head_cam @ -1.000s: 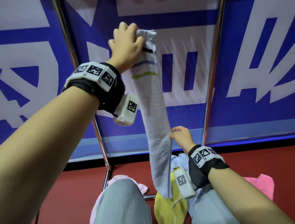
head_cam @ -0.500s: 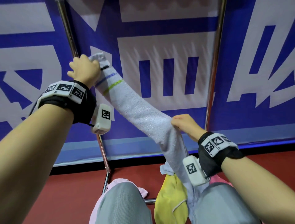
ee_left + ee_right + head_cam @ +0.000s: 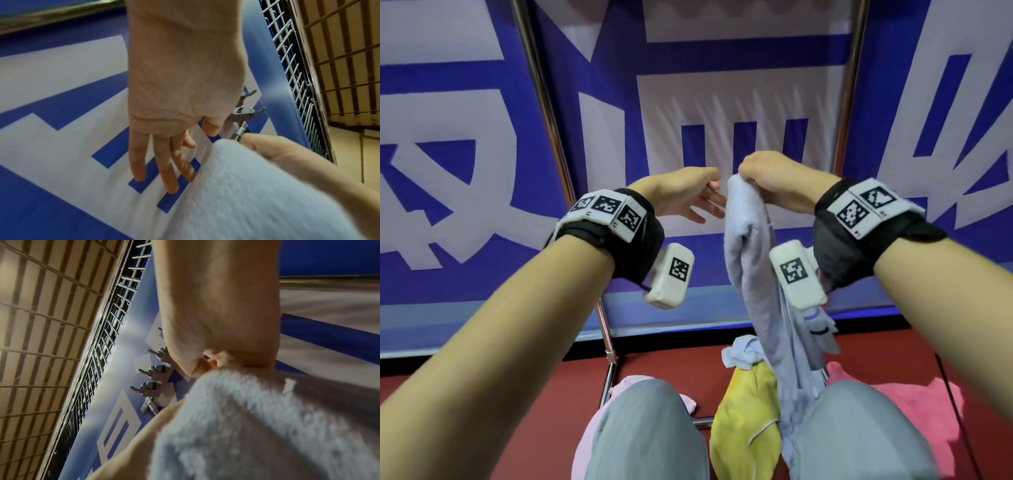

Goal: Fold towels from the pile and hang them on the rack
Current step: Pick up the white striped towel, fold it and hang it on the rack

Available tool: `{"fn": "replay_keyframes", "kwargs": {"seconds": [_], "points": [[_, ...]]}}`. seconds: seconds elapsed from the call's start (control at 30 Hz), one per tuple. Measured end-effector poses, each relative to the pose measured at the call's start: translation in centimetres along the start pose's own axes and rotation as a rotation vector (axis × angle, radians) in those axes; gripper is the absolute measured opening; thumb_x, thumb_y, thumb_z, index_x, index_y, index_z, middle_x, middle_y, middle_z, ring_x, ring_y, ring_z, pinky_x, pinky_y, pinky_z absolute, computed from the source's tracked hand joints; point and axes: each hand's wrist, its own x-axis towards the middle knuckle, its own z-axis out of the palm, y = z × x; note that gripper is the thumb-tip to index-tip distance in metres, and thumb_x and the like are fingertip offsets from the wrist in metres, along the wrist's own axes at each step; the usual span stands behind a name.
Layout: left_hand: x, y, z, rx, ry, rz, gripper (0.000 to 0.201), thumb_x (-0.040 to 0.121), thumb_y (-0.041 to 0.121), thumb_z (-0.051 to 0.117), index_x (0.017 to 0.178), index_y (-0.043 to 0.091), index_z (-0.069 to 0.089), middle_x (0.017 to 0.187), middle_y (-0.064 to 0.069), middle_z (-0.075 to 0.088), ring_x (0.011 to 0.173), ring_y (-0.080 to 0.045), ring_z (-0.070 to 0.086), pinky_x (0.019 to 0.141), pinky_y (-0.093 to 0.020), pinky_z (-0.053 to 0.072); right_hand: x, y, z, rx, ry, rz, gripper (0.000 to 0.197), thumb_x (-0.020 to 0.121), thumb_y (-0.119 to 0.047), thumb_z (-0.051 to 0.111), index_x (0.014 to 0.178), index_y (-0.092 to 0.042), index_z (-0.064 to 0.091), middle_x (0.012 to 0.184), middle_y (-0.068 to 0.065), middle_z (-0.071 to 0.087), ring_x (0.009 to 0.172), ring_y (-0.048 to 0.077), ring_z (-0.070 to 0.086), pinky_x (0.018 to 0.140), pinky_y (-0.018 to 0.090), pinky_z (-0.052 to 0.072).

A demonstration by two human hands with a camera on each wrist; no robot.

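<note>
A pale blue towel (image 3: 751, 260) hangs bunched from my right hand (image 3: 751, 173), which grips its top in a fist at chest height. Its lower part trails down onto my lap, and its striped end (image 3: 818, 322) dangles behind the right wrist. In the right wrist view the fist (image 3: 216, 360) closes over the fluffy cloth (image 3: 246, 418). My left hand (image 3: 714, 197) is just left of the towel with its fingers straight, holding nothing. The left wrist view shows those fingers (image 3: 162, 164) spread beside the towel (image 3: 246, 186). The rack's metal uprights (image 3: 544, 102) (image 3: 849, 85) stand in front of me.
On the red floor between and beside my knees lie a yellow towel (image 3: 746, 421), a pink towel (image 3: 914, 407), a lilac one (image 3: 630, 382) and a crumpled light blue one (image 3: 739, 353). A blue and white banner (image 3: 722, 85) hangs behind the rack.
My left hand has let go of the towel's striped end and dropped down next to the right hand. The right hand has risen, and the towel now hangs from it alone.
</note>
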Motion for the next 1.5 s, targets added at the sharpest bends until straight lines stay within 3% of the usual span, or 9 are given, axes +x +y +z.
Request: {"fn": "replay_keyframes", "kwargs": {"seconds": [0.27, 0.37, 0.53, 0.8, 0.93, 1.13, 1.33, 1.43, 1.5], "points": [[0.2, 2.2, 2.5, -0.043, -0.043, 0.147, 0.033, 0.091, 0.035, 0.036, 0.099, 0.014, 0.060, 0.091, 0.000, 0.066, 0.088, -0.016, 0.059, 0.100, -0.046, 0.044, -1.6, -2.0, -4.2, 0.030, 0.020, -0.011, 0.029, 0.088, 0.000, 0.036, 0.064, -0.017, 0.030, 0.064, 0.000, 0.028, 0.054, 0.010, 0.030, 0.050, 0.023, 0.030], [0.1, 3.4, 3.5, -0.034, -0.041, 0.194, 0.038, 0.096, 0.035, 0.034, 0.107, 0.012, 0.062, 0.102, -0.005, 0.066, 0.093, -0.017, 0.060, 0.092, -0.039, 0.049, -2.3, -2.5, -5.5, 0.033, 0.034, -0.015, 0.032, 0.088, 0.002, 0.034, 0.062, -0.016, 0.028, 0.062, 0.001, 0.025, 0.050, 0.010, 0.029, 0.045, 0.021, 0.030], [-0.1, 5.6, 4.4, -0.072, 0.034, 0.247, 0.031, 0.097, 0.036, 0.034, 0.102, 0.015, 0.056, 0.085, -0.001, 0.056, 0.077, -0.015, 0.050, 0.074, -0.030, 0.044, -2.9, -3.3, -7.2, 0.034, 0.071, -0.044, 0.033, 0.087, 0.004, 0.031, 0.061, -0.015, 0.028, 0.063, 0.002, 0.024, 0.049, 0.010, 0.027, 0.040, 0.016, 0.028], [-0.1, 7.8, 4.0, -0.392, -0.054, 0.332, 0.033, 0.093, 0.032, 0.040, 0.106, 0.005, 0.055, 0.101, -0.016, 0.058, 0.096, -0.025, 0.052, 0.090, -0.037, 0.041, -3.1, -3.7, -8.8, 0.165, 0.108, -0.089, 0.035, 0.084, 0.009, 0.027, 0.062, -0.018, 0.024, 0.064, 0.002, 0.018, 0.049, 0.011, 0.022, 0.039, 0.018, 0.023], [0.5, 9.0, 4.0, -0.444, -0.065, 0.363, 0.023, 0.094, 0.023, 0.043, 0.081, 0.011, 0.057, 0.068, -0.003, 0.058, 0.067, -0.015, 0.053, 0.070, -0.030, 0.040, -2.5, -3.6, -10.6, 0.277, 0.140, -0.095, 0.037, 0.085, 0.008, 0.028, 0.061, -0.019, 0.022, 0.063, 0.002, 0.020, 0.051, 0.013, 0.024, 0.043, 0.021, 0.025], [2.4, 12.0, 3.3, -0.668, -0.020, 0.563, 0.021, 0.098, 0.015, 0.042, 0.108, 0.026, 0.056, 0.067, 0.002, 0.063, 0.056, -0.011, 0.054, 0.055, -0.023, 0.042, -1.0, -3.2, -14.3, 0.419, 0.077, -0.163, 0.034, 0.085, 0.008, 0.030, 0.061, -0.016, 0.029, 0.060, 0.004, 0.034, 0.052, 0.014, 0.035, 0.042, 0.020, 0.034], [5.3, 15.0, 2.9, -0.840, 0.016, 0.638, 0.019, 0.096, 0.009, 0.043, 0.088, 0.021, 0.054, 0.056, 0.003, 0.059, 0.048, -0.010, 0.053, 0.052, -0.022, 0.044, 0.5, -2.0, -17.4, 0.247, -0.238, -0.136, 0.026, 0.093, -0.021, 0.048, 0.107, -0.001, 0.058, 0.090, 0.013, 0.065, 0.079, 0.017, 0.062, 0.066, 0.024, 0.051], [7.2, 16.8, 2.2, -0.920, 0.082, 0.678, 0.021, 0.094, 0.010, 0.046, 0.076, 0.019, 0.053, 0.056, 0.001, 0.057, 0.046, -0.009, 0.055, 0.051, -0.024, 0.048, 2.4, -1.6, -19.2, 0.362, -0.148, -0.189, 0.048, 0.073, -0.030, 0.071, 0.110, -0.009, 0.049, 0.100, 0.015, 0.046, 0.081, 0.020, 0.049, 0.069, 0.027, 0.042], [8.5, 17.7, 1.7, -0.960, 0.113, 0.696, 0.035, 0.094, 0.009, 0.045, 0.067, 0.018, 0.066, 0.064, -0.002, 0.060, 0.058, -0.013, 0.056, 0.062, -0.029, 0.048, 3.5, -2.5, -20.0, 0.518, 0.001, -0.287, 0.013, 0.085, -0.018, 0.058, 0.090, -0.007, 0.051, 0.082, 0.012, 0.048, 0.068, 0.013, 0.049, 0.061, 0.022, 0.043]]}}
